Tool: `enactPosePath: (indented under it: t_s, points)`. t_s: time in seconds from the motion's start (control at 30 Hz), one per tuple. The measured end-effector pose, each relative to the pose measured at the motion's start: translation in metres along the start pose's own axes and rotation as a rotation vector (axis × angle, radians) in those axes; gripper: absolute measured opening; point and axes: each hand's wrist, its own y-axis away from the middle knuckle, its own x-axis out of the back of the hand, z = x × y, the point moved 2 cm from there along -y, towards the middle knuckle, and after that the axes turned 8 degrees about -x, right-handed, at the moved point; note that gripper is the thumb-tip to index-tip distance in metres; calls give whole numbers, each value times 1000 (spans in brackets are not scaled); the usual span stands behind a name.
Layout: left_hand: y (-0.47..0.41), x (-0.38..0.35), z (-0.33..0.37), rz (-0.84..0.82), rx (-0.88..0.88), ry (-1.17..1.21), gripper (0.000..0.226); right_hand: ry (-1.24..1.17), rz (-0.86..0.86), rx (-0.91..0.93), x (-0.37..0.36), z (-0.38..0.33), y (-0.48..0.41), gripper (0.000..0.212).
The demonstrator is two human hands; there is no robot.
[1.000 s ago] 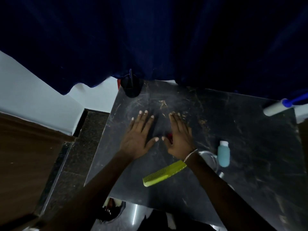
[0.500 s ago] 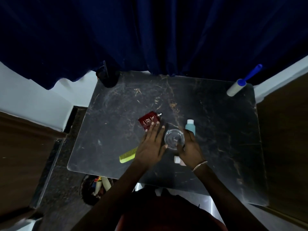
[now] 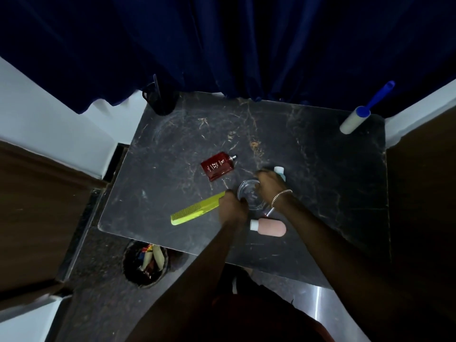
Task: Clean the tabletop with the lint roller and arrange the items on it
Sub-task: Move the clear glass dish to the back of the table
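the lint roller [image 3: 354, 121] lies at 2 o'clock on the worktop [image 3: 320, 169], untouched; it looks light and stiff, best taken by its blue handle. left hand [image 3: 232, 206] and right hand [image 3: 267, 180] each close on the glass dish [image 3: 250, 196].

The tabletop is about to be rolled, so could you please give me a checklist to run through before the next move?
1. Lint roller within reach, far right corner: ok.
2. Hands free: left hand and right hand at the glass dish; grip cannot tell.
3. Tabletop cleared: not ok; comb, red bottle, pink bottle lie there.
4. Debris present: ok, flecks visible.
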Motion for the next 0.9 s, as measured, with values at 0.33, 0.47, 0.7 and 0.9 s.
enactPosePath:
  t_s: [0.33, 0.47, 0.7, 0.9]
  points:
    - [-10, -9, 3, 13, 133, 39, 28, 149, -34, -72, 1, -5, -16, 22]
    - [-12, 1, -1, 16, 127, 91, 26, 93, -32, -75, 5, -5, -11, 22]
    - [-9, 32, -21, 49, 159, 408, 16, -261, 29, -68, 8, -12, 5, 12]
    - [4, 68, -29, 70, 164, 704, 7, -699, -20, -95, 12, -33, 29, 7]
